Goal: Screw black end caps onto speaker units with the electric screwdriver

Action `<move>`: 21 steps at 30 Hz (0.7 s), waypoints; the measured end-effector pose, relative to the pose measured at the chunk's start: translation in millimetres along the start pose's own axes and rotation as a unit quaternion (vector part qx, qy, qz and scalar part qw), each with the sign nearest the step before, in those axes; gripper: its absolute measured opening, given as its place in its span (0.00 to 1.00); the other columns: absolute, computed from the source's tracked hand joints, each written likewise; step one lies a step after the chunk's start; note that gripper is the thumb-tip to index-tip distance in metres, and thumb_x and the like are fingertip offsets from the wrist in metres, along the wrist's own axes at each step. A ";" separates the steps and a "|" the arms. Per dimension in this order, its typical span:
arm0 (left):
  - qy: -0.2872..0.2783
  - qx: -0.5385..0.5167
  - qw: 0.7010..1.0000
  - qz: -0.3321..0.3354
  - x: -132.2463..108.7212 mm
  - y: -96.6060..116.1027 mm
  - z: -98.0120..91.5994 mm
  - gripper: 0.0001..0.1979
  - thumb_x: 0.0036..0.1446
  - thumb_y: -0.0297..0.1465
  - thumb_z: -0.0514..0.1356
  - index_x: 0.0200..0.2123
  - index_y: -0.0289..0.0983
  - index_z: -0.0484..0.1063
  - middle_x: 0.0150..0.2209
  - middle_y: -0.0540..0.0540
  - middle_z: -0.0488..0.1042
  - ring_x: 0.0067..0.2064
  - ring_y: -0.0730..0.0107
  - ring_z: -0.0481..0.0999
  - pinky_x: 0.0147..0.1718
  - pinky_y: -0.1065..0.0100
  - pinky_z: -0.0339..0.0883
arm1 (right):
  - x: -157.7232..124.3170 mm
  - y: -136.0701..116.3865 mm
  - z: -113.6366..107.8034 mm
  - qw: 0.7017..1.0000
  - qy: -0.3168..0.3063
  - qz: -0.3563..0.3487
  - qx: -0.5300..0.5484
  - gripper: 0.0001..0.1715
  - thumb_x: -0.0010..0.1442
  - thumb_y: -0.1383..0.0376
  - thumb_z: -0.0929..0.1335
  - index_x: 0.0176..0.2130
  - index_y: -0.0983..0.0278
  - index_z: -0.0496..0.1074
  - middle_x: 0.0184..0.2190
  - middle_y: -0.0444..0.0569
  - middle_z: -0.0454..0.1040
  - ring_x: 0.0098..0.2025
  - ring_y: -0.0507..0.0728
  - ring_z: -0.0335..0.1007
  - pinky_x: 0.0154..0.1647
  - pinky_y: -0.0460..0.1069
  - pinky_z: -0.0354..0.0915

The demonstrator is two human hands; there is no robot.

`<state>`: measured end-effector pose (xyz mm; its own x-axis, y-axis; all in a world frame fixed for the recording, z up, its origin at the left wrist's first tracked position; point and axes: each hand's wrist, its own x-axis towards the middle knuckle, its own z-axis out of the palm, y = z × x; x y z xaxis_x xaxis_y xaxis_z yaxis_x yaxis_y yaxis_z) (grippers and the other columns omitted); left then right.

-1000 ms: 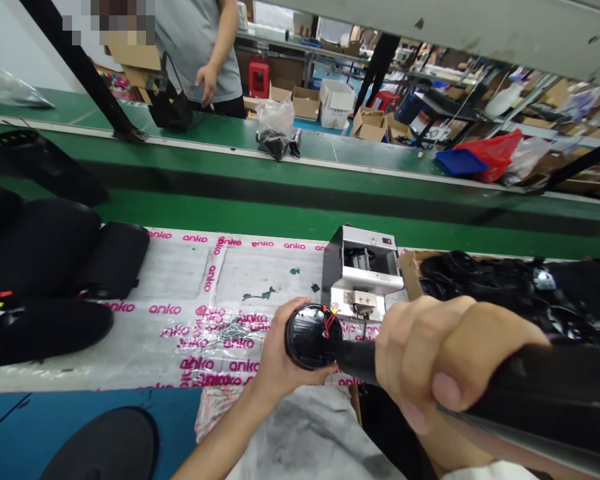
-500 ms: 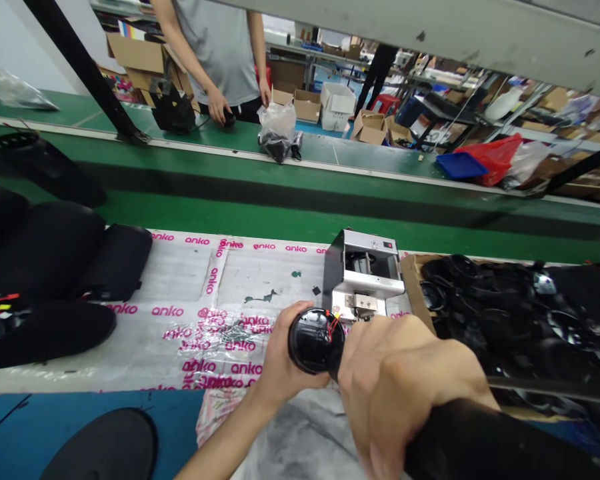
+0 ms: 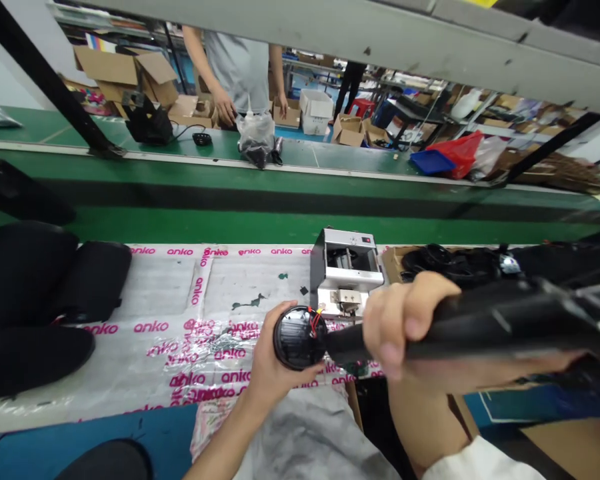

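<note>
My left hand [image 3: 275, 367] is wrapped round a round black plastic housing [image 3: 300, 338], its shiny open side facing up. Short red and yellow wires [image 3: 315, 320] stick up at its upper right rim. My right hand [image 3: 405, 320] grips a long black electric screwdriver [image 3: 485, 320], blurred by motion. The tool lies nearly level, its narrow nose [image 3: 347, 343] pointing left at the housing's right side. Whether the tip touches the housing I cannot tell. Just beyond both hands stands a silver screw feeder [image 3: 349, 273].
Black fabric-covered cylinders [image 3: 30, 273] lie at the left of the wrapped bench [image 3: 165, 287]. A carton of black parts [image 3: 445, 260] is to the right. Across the green conveyor [image 3: 205, 227], a person [image 3: 240, 73] stands near a bagged part [image 3: 256, 137]. A dark round seat [image 3: 105, 460] is at lower left.
My right hand and the screwdriver have swung to a more level pose, with more of the tool showing. The housing stays in my left hand. The person opposite has let go of a small black object.
</note>
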<state>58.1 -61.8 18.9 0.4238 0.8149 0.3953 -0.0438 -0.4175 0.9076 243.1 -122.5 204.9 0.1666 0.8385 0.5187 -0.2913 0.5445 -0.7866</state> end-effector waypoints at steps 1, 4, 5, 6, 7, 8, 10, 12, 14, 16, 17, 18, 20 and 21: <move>-0.001 -0.001 1.000 -0.001 -0.1 -0.4 -0.1 0.49 0.49 0.49 0.80 0.69 0.43 0.66 0.63 0.36 0.76 0.64 0.41 0.79 0.65 0.43 0.74 | 0.7 -6.5 -6.8 0.998 0.065 -0.020 0.005 0.38 0.69 0.35 0.67 0.38 0.66 0.81 0.25 0.47 0.80 0.17 0.50 0.72 0.18 0.45 0.67; -0.002 -0.008 1.000 0.004 0.2 -1.7 -0.4 0.48 0.51 0.48 0.79 0.70 0.43 0.65 0.64 0.36 0.76 0.65 0.43 0.79 0.66 0.46 0.73 | 0.4 -23.5 -26.6 0.976 0.197 -0.070 -0.064 0.34 0.60 0.38 0.77 0.31 0.67 0.82 0.21 0.46 0.77 0.14 0.49 0.67 0.14 0.45 0.59; 0.000 -0.008 1.000 0.007 0.5 -2.0 -0.4 0.48 0.51 0.49 0.79 0.70 0.43 0.66 0.64 0.36 0.76 0.64 0.43 0.79 0.65 0.47 0.74 | -1.2 -24.2 -33.1 0.971 0.206 -0.077 -0.097 0.34 0.58 0.37 0.78 0.31 0.67 0.82 0.21 0.47 0.77 0.14 0.50 0.68 0.14 0.46 0.58; 0.003 -0.007 1.000 0.010 0.8 -2.4 -0.4 0.48 0.51 0.49 0.80 0.70 0.43 0.66 0.63 0.36 0.77 0.64 0.43 0.80 0.64 0.48 0.74 | -3.8 -21.3 -39.6 0.966 0.205 -0.090 -0.125 0.37 0.58 0.35 0.77 0.31 0.67 0.82 0.21 0.48 0.77 0.15 0.52 0.68 0.14 0.47 0.58; 0.007 -0.005 1.000 0.013 1.1 -2.7 -0.4 0.48 0.50 0.50 0.80 0.69 0.43 0.67 0.63 0.36 0.77 0.63 0.43 0.80 0.64 0.48 0.75 | -7.3 -14.8 -45.8 0.965 0.190 -0.105 -0.145 0.40 0.59 0.31 0.74 0.32 0.66 0.83 0.21 0.49 0.77 0.15 0.53 0.69 0.14 0.48 0.58; 0.009 -0.002 1.000 0.014 1.3 -3.0 -0.3 0.48 0.50 0.50 0.80 0.69 0.42 0.67 0.62 0.36 0.77 0.63 0.43 0.80 0.64 0.48 0.75 | -11.4 -5.6 -51.1 0.966 0.168 -0.121 -0.159 0.44 0.60 0.28 0.70 0.34 0.66 0.83 0.22 0.51 0.78 0.16 0.54 0.69 0.13 0.48 0.59; 0.013 0.003 1.000 0.012 1.2 -3.7 -0.2 0.48 0.49 0.50 0.80 0.69 0.42 0.67 0.63 0.36 0.77 0.63 0.43 0.80 0.64 0.48 0.74 | -20.3 17.1 -58.1 0.966 0.130 -0.145 -0.167 0.50 0.60 0.24 0.65 0.38 0.67 0.84 0.25 0.53 0.80 0.17 0.56 0.71 0.14 0.49 0.63; 0.014 0.002 1.000 0.009 0.7 -4.1 0.1 0.49 0.49 0.49 0.81 0.69 0.42 0.67 0.63 0.36 0.77 0.64 0.44 0.80 0.64 0.48 0.74 | -27.5 37.9 -59.8 0.968 0.126 -0.135 -0.168 0.52 0.60 0.23 0.63 0.41 0.67 0.85 0.29 0.55 0.81 0.19 0.57 0.73 0.15 0.50 0.66; 0.014 -0.004 1.000 0.011 0.4 -3.8 0.4 0.49 0.48 0.49 0.81 0.69 0.43 0.67 0.63 0.37 0.77 0.63 0.44 0.80 0.64 0.49 0.74 | -31.0 51.7 -59.7 0.970 0.143 -0.114 -0.160 0.51 0.60 0.24 0.64 0.41 0.66 0.84 0.30 0.55 0.82 0.18 0.56 0.73 0.16 0.50 0.68; 0.013 -0.009 1.000 0.016 0.5 -2.9 1.0 0.49 0.49 0.49 0.80 0.69 0.43 0.67 0.63 0.37 0.77 0.63 0.45 0.80 0.64 0.50 0.74 | -30.5 58.3 -62.5 0.974 0.146 -0.107 -0.140 0.51 0.60 0.24 0.65 0.40 0.67 0.84 0.30 0.56 0.82 0.17 0.56 0.72 0.14 0.50 0.67; 0.012 -0.012 1.000 0.018 0.8 -2.3 1.2 0.49 0.49 0.50 0.80 0.69 0.43 0.67 0.63 0.36 0.77 0.63 0.45 0.80 0.64 0.50 0.74 | -29.3 59.5 -65.5 0.976 0.140 -0.106 -0.125 0.52 0.60 0.24 0.65 0.40 0.67 0.85 0.29 0.56 0.82 0.16 0.56 0.72 0.13 0.50 0.66; 0.013 -0.014 1.000 0.018 1.1 -1.6 1.4 0.49 0.49 0.50 0.80 0.69 0.42 0.67 0.63 0.36 0.77 0.63 0.45 0.80 0.64 0.49 0.74 | -27.7 59.7 -69.4 0.981 0.129 -0.097 -0.107 0.52 0.59 0.24 0.65 0.40 0.67 0.85 0.29 0.57 0.83 0.15 0.56 0.72 0.12 0.50 0.65; 0.013 -0.018 1.000 0.015 1.8 -0.2 1.7 0.49 0.50 0.50 0.80 0.70 0.42 0.66 0.63 0.35 0.77 0.63 0.45 0.80 0.64 0.49 0.74 | -24.5 55.9 -76.9 0.991 0.101 -0.057 -0.070 0.51 0.60 0.24 0.65 0.41 0.67 0.85 0.28 0.56 0.83 0.14 0.56 0.72 0.11 0.49 0.62; 0.011 -0.021 1.000 0.013 2.0 0.3 1.7 0.49 0.50 0.50 0.80 0.70 0.42 0.66 0.63 0.35 0.77 0.63 0.45 0.80 0.64 0.49 0.74 | -23.0 51.3 -79.0 0.995 0.082 -0.032 -0.054 0.51 0.60 0.25 0.65 0.41 0.67 0.85 0.28 0.56 0.83 0.14 0.56 0.71 0.10 0.48 0.61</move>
<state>60.5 -60.9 19.8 0.4014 0.8128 0.4221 -0.0936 -0.4221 0.9017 298.7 -112.2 126.1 0.3359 0.7889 0.5146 -0.1733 0.5887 -0.7895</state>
